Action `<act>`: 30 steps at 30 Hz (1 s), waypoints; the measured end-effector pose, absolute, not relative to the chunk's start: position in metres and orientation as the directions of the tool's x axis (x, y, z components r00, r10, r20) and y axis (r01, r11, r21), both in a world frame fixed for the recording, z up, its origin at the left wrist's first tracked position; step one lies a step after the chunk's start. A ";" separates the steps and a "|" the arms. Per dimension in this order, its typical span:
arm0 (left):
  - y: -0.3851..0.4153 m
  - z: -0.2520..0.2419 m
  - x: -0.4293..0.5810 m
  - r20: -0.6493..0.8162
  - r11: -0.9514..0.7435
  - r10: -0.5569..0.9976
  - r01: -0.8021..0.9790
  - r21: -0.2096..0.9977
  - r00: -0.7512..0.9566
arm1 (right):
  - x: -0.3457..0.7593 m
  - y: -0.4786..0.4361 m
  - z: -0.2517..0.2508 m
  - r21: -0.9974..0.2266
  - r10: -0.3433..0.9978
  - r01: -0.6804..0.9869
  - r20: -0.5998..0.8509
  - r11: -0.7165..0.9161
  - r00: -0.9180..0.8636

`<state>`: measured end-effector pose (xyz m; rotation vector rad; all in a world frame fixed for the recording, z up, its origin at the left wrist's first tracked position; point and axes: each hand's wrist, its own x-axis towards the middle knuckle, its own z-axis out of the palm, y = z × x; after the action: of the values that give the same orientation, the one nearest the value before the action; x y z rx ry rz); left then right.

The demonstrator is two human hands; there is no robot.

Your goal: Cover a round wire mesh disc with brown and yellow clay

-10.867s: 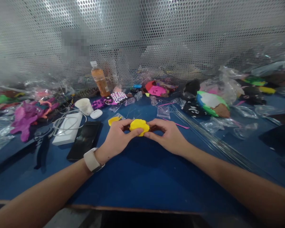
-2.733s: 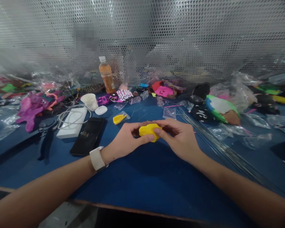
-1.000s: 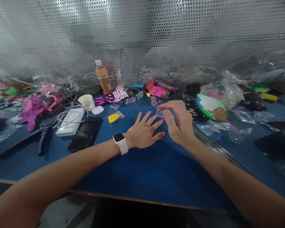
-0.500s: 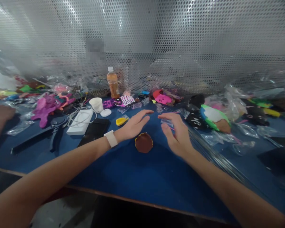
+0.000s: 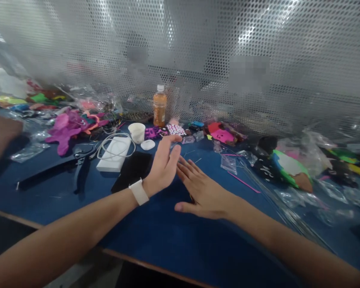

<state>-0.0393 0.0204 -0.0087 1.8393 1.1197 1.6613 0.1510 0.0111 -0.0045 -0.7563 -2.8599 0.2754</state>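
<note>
My left hand [image 5: 165,168], with a white band on its wrist, is raised over the middle of the table. Its fingers are stretched out and it holds nothing. My right hand [image 5: 202,190] lies palm down, fingers extended and thumb apart, where the round brown piece with a yellow edge was. That piece is almost wholly hidden beneath it; only a sliver of dark edge [image 5: 192,197] shows by the thumb. The fingertips of the right hand come close to the left palm; I cannot tell if they touch. Behind the left wrist lies a black flat object [image 5: 135,166].
Pliers-like cutters [image 5: 78,162], a white box [image 5: 114,156] with a cable, a cup [image 5: 137,132] and a drink bottle [image 5: 160,107] stand left and behind. Long thin wires [image 5: 276,200] and colourful pieces [image 5: 291,168] in plastic lie right. Another person's blurred arm [image 5: 3,136] reaches in at left.
My right hand has moved left and turned palm down, covering the brown piece. The left hand has tilted upward, hiding the yellow object. The view has shifted left.
</note>
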 end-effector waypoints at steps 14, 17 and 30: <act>0.018 -0.004 -0.040 0.656 -0.619 0.754 0.379 0.687 0.042 | 0.143 0.023 -0.010 -0.333 0.354 0.312 0.073 0.890 -0.932; 0.021 -0.008 -0.039 0.650 -0.612 0.758 0.402 0.681 0.054 | 0.146 0.026 -0.009 -0.441 0.365 0.305 0.055 0.844 -0.929; 0.023 -0.009 -0.039 0.723 -0.657 0.682 0.527 0.539 0.110 | 0.175 0.055 -0.013 -0.348 0.572 0.474 0.274 0.809 -0.773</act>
<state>-0.0393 0.0231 -0.0094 2.2267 1.2246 1.5851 0.1748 0.0548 -0.0132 -0.7899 -2.6265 0.3681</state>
